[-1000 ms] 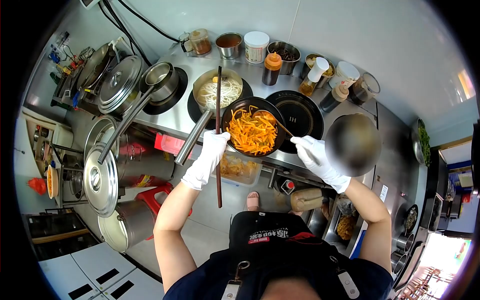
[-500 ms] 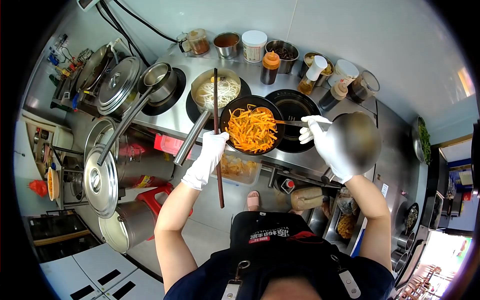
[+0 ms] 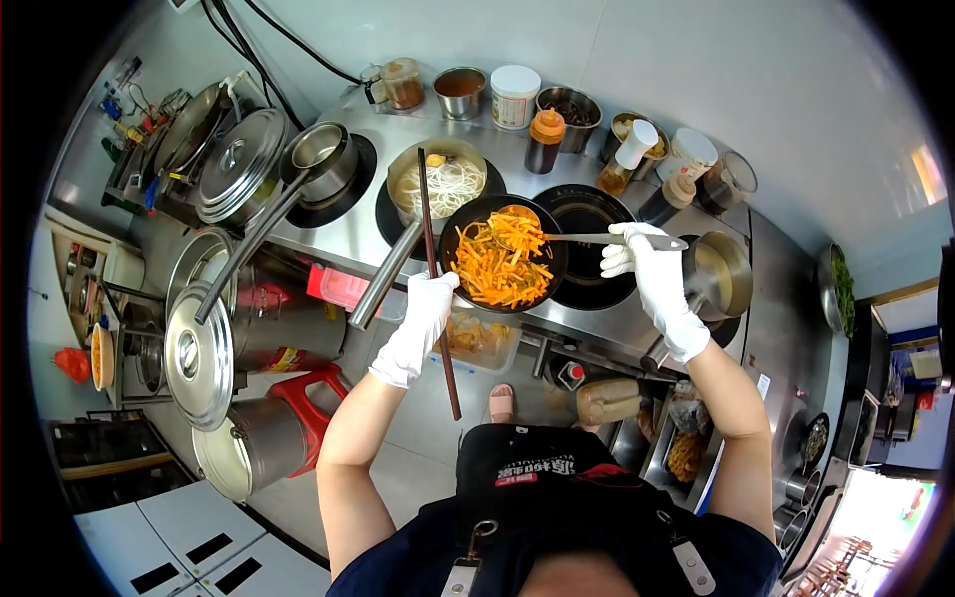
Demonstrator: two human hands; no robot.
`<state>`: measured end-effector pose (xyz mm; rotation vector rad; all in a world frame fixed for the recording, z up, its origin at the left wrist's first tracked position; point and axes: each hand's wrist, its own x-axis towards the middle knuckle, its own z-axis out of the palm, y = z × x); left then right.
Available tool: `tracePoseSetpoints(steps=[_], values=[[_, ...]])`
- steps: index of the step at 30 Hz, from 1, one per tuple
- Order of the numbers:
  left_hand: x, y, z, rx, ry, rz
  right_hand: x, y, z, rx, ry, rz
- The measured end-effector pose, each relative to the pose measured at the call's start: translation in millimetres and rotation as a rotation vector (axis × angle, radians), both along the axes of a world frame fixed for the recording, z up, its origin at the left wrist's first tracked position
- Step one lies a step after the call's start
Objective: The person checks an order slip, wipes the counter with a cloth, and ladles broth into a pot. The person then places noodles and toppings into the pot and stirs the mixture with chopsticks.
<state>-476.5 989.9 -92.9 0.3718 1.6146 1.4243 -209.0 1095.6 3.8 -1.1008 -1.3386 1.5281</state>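
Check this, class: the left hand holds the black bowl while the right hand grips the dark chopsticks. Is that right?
In the head view, the right hand grips a metal-handled utensil, not chopsticks; the left hand does hold the black bowl.

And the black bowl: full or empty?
Not empty: orange strips cover most of the inside of the black bowl. How deep they lie, I can't tell.

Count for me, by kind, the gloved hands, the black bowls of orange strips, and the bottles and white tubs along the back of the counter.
Gloved hands: 2 (left hand, right hand)
Black bowl: 1
Bottles: 3 (orange-capped bottle, white-topped bottle, beige-capped bottle)
White tubs: 2
Total: 8
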Motion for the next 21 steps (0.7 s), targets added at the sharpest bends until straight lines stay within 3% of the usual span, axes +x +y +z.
tracePoseSetpoints(steps=[11,14,17,21], values=[[-5.4,-16.5,13.2,-0.055,-0.064,0.067,-48.7,47.9,33.6,0.033,0.058,0.045],[-6.3,-21.0,-11.0,0.002,-0.083,0.14,-85.6,61.4,39.9,0.059,0.097,0.016],[-11.6,-32.5,-21.7,-0.127,0.018,0.085,-124.8,77.5,11.5,0.114,0.111,0.073],[-12.7,-49.0,-56.1,-0.07,-0.031,0.132,-179.7,87.8,-45.0,0.199,0.14,0.138]])
